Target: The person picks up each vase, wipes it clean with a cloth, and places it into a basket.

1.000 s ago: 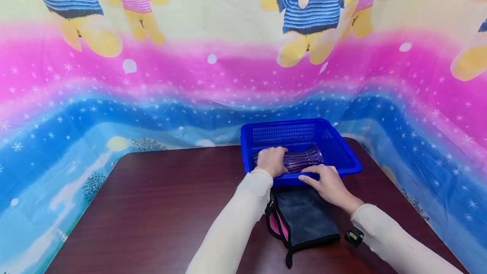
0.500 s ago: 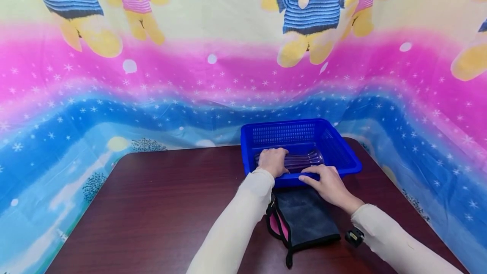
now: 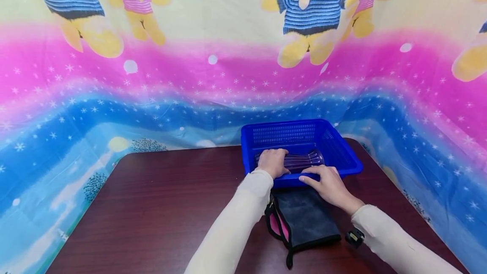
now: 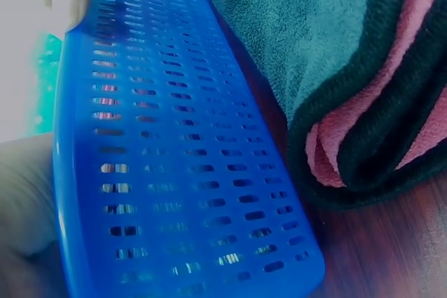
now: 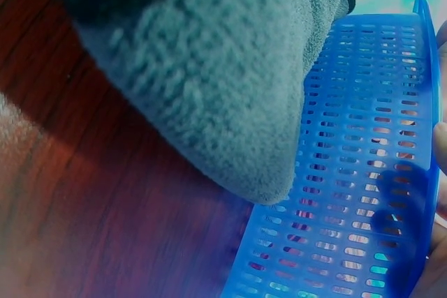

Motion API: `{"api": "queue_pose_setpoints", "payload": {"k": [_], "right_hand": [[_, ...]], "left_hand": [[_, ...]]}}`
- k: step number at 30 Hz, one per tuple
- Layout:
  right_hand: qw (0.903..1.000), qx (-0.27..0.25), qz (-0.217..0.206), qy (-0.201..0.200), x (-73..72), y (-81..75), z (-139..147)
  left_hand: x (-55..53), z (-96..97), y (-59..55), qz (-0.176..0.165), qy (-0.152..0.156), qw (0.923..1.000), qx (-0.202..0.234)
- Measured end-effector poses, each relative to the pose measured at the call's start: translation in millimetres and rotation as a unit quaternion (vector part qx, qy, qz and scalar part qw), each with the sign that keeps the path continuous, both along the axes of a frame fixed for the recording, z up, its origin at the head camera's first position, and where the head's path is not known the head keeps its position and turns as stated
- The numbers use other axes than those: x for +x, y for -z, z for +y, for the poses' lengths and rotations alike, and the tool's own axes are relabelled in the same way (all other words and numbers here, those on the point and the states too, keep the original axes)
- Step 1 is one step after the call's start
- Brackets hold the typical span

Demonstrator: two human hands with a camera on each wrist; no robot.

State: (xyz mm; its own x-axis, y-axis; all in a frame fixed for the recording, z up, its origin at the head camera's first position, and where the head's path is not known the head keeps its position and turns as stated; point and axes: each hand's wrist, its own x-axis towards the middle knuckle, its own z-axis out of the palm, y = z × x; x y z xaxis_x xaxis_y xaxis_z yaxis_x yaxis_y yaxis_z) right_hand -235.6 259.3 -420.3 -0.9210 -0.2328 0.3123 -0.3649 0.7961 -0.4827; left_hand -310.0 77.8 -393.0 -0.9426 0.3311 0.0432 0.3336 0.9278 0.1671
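Note:
A clear ribbed glass vase (image 3: 302, 160) lies on its side in the blue plastic basket (image 3: 348, 162). My left hand (image 3: 272, 163) reaches over the basket's front wall and grips the vase's left part, covering it. My right hand (image 3: 329, 183) rests at the front rim near the vase's right end, thumb and fingers mostly straight. In the left wrist view, the slotted basket wall (image 4: 188, 137) fills the middle, with part of the left hand (image 4: 28, 193) behind the rim. Right-hand fingers (image 5: 441, 148) show at the rim in the right wrist view.
A folded grey cloth (image 3: 304, 217) with pink inside and black edging lies against the basket's front. The dark red-brown wooden table (image 3: 160, 210) extends to the left. A printed curtain (image 3: 205, 109) hangs along the back and sides.
Since a second ago the vase has turned or settled slightly under my left hand. Both hands stay in nearly the same place; the basket and cloth have not moved.

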Motion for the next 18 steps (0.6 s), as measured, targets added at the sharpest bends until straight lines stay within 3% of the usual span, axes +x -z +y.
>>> {"api": "queue_pose_setpoints", "payload": {"k": [6, 18], "right_hand": [[1.0, 0.003, 0.004, 0.004, 0.2, 0.3, -0.4], [0.9999, -0.001, 0.011, 0.008, 0.7, 0.7, -2.8]], "left_hand": [[0.3, -4.1, -2.2, -0.008, 0.0, 0.9998, 0.016], [1.8, -12.8, -2.8, 0.008, -0.004, 0.9997, 0.021]]}}
